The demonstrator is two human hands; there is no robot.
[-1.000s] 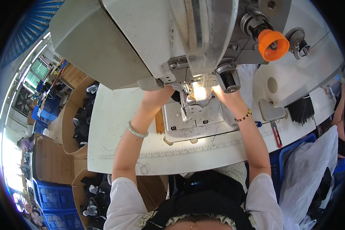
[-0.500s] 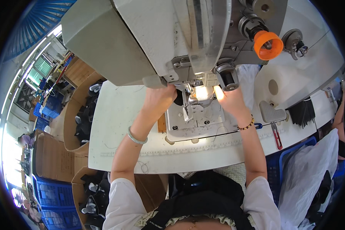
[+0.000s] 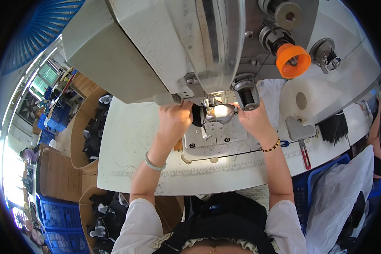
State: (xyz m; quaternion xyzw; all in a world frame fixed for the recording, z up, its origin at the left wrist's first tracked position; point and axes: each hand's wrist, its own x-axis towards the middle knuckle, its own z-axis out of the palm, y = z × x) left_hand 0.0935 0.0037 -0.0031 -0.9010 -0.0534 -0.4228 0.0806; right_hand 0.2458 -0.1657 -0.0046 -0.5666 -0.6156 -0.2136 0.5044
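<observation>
My left hand point(image 3: 174, 120) is closed at the left of the sewing machine's point(image 3: 221, 98) lit needle area, its fingertips partly hidden under the machine head. Beside those fingers shows a dark, black piece point(image 3: 197, 115); I cannot make out its full shape. My right hand point(image 3: 255, 122) is on the other side, fingers bent in toward the presser foot point(image 3: 221, 114) and pinched together. The machine's cylinder hides part of those fingers, and whatever they grip does not show. Below the foot lies the metal bed plate point(image 3: 216, 137).
A red-handled tool point(image 3: 305, 155) and black strips point(image 3: 333, 127) lie on the white table point(image 3: 127, 148) at right. An orange cup-shaped part point(image 3: 293, 61) juts from the machine. Cardboard boxes point(image 3: 78, 148) of black-and-grey pieces stand left; a blue crate point(image 3: 301, 186) stands right.
The whole view has shifted a little, so machine and table sit slightly lower. Both hands remain beside the needle area; the right fingertips are now more hidden behind the cylinder.
</observation>
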